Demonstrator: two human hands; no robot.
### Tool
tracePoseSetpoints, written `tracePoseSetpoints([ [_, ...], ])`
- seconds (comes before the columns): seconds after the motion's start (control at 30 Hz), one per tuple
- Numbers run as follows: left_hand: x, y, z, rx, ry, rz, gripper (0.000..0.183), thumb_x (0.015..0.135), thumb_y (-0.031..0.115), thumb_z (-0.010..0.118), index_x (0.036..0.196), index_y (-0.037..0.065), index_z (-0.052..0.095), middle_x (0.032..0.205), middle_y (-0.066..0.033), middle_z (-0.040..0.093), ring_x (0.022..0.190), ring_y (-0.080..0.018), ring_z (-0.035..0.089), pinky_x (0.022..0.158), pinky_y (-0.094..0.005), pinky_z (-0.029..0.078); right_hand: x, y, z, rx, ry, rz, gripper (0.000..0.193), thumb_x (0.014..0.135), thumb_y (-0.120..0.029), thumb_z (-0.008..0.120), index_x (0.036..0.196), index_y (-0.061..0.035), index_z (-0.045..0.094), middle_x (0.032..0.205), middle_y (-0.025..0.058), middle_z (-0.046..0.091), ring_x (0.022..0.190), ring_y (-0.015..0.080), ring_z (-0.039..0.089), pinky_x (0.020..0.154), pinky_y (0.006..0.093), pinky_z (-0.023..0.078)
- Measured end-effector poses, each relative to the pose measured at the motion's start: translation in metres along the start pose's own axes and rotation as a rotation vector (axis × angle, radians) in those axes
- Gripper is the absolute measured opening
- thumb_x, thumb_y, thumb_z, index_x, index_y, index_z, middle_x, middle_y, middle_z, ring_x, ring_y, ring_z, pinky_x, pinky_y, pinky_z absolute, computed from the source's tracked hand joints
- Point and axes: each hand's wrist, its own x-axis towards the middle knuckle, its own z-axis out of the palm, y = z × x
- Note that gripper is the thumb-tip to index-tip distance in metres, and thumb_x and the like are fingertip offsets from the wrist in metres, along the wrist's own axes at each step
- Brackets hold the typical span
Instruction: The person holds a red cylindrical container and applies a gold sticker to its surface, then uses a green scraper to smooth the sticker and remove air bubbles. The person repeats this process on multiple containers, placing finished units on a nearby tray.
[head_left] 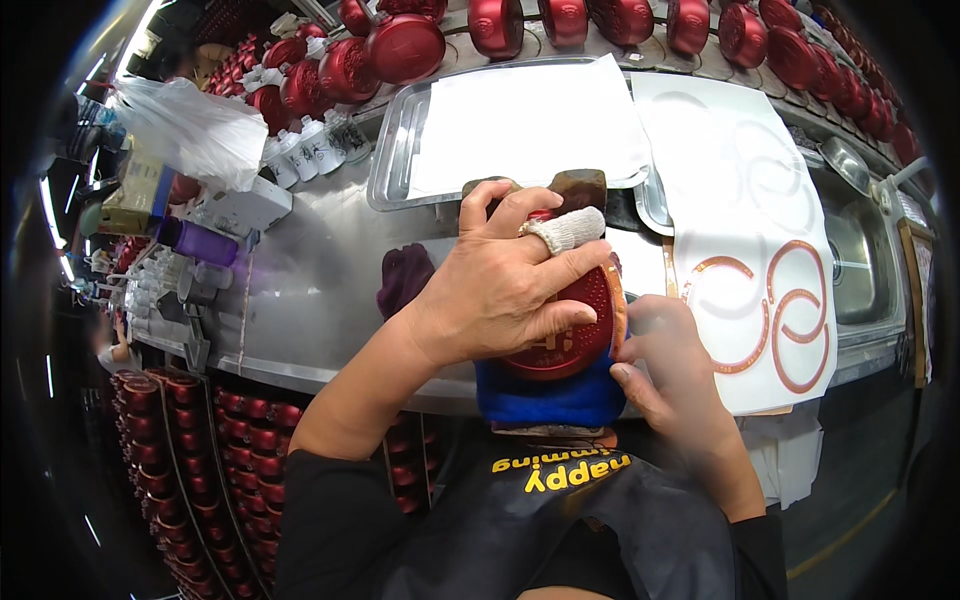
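A dark red round metal piece [565, 335], pot-like with a dotted face, rests on a folded blue cloth [548, 393] in front of me. My left hand [510, 270] grips it from above, fingers spread across its far side and thumb on its face. One of its fingers wears a white knit finger sleeve [568, 232]. Along the right side of the piece runs a curved orange strip [619, 305], a decal by its look, with my left index fingertip near its upper end. My right hand [665, 360], partly blurred, pinches near the strip's lower end.
White sheets printed with orange rings [800, 340] lie at the right, before a sink [855, 255]. Behind is a metal tray [395, 165] under white paper [530, 125]. A dark purple cloth [405, 278] lies left. Red pots [405, 48] line the far side; bottles [310, 150] stand left.
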Motion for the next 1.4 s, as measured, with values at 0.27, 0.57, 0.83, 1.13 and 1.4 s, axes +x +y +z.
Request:
tracePoseSetpoints([
  [0.27,0.005,0.014,0.005,-0.027,0.015,0.062,0.06,0.099,0.057,0.055,0.143,0.016,0.061,0.102,-0.0046,0.074,0.129,-0.0274,0.05,0.116,-0.053,0.022,-0.01,0.002,-0.021,-0.011,-0.108,0.02,0.016,0.084,-0.005,0.076,0.098,-0.0011,0.071,0.122,0.0177,0.057,0.113,0.0332,0.058,0.096,0.0413,0.049],
  [0.57,-0.01,0.018,-0.014,-0.143,0.106,-0.026,0.061,0.102,0.062,0.048,0.135,0.015,0.068,0.1,-0.0049,0.074,0.124,-0.0284,0.052,0.113,-0.0523,0.025,0.008,0.031,-0.008,-0.134,0.079,-0.108,0.062,0.081,0.007,0.066,0.141,-0.0082,0.062,0.125,0.0183,0.054,0.112,0.035,0.058,0.095,0.0412,0.05],
  [0.83,-0.005,0.009,0.001,0.048,0.073,-0.07,0.061,0.1,0.061,0.054,0.134,0.013,0.07,0.127,-0.0114,0.072,0.13,-0.0304,0.051,0.118,-0.0493,0.022,0.002,0.03,0.01,-0.311,0.082,-0.224,0.069,0.076,0.004,0.071,0.142,-0.0146,0.063,0.127,0.0164,0.055,0.111,0.034,0.058,0.094,0.0443,0.048],
  [1.13,-0.006,0.024,0.004,0.025,0.137,-0.12,0.061,0.091,0.058,0.066,0.131,0.013,0.068,0.125,-0.0113,0.07,0.13,-0.0327,0.048,0.115,-0.0553,0.022,-0.008,0.034,0.005,-0.105,0.088,-0.149,0.064,0.08,0.006,0.067,0.143,-0.001,0.058,0.125,0.0202,0.056,0.11,0.0376,0.058,0.096,0.0456,0.05],
  [1.4,-0.013,0.112,0.058,0.175,0.331,-0.422,0.049,0.076,0.038,0.082,0.108,0.014,0.054,0.141,-0.0212,0.05,0.14,-0.0424,0.033,0.11,-0.0644,0.025,0.001,0.039,-0.001,-0.126,0.123,-0.203,0.064,0.08,0.006,0.066,0.143,-0.0037,0.059,0.125,0.0198,0.056,0.11,0.0368,0.058,0.096,0.0446,0.05],
])
